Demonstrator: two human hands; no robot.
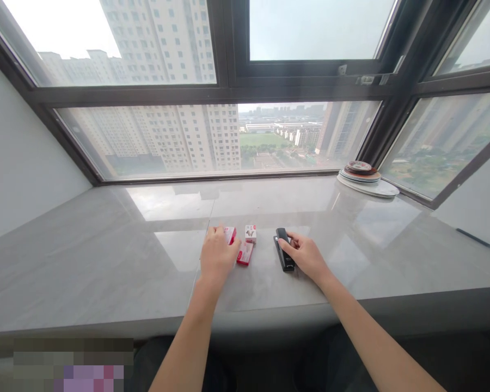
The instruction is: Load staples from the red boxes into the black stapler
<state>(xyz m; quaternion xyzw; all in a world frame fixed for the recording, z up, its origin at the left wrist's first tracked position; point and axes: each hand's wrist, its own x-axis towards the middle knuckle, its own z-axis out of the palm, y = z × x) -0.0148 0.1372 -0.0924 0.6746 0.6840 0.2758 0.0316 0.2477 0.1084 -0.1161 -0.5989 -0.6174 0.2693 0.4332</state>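
My left hand (217, 251) is closed around a small pink-and-white box (230, 234), its fingertips partly hidden behind the hand. Just to the right stands a white box (250, 233) with a picture of staples on its face. A flat red-and-pink box (245, 254) lies in front of that one, close to my left thumb. My right hand (306, 253) grips a black stapler (285, 253) from its right side, thumb on top. The stapler rests on the grey marble-patterned sill, pointing away from me.
The wide windowsill (106, 272) ends at a front edge near my forearms. Stacked plates (363, 182) sit in the back right corner against the window frame. A thin dark strip (479, 240) lies at the far right. Windows rise behind the sill.
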